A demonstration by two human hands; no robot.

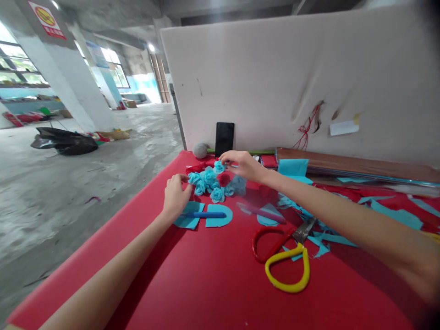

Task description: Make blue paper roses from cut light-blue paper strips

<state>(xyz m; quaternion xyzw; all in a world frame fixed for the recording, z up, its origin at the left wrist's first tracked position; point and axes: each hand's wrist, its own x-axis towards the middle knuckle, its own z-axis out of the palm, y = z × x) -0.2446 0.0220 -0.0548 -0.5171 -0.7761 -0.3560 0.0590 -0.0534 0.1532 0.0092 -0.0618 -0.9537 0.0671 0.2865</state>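
A cluster of light blue rosettes (209,176), made of a thin crepe-like material, lies near the far edge of the red table, with a red rosette (223,179) among them. My right hand (242,165) reaches in from the right, thumb and fingertips pinched at a blue rosette (219,167) at the cluster's back. At the left edge, my left hand (175,195) has thumb and forefinger apart, close against the outermost flowers. In front, a blue pen-like stick (209,214) lies across cut blue pieces (219,221). A pink stick (268,212) rests on another blue piece.
Scissors (288,263) with red and yellow handles lie right of centre on the red table (192,284). Blue scraps (392,215) cover the right side. A phone (224,138) leans against the pale board (261,82), beside a grey stone (200,150). Concrete floor (144,137) lies left.
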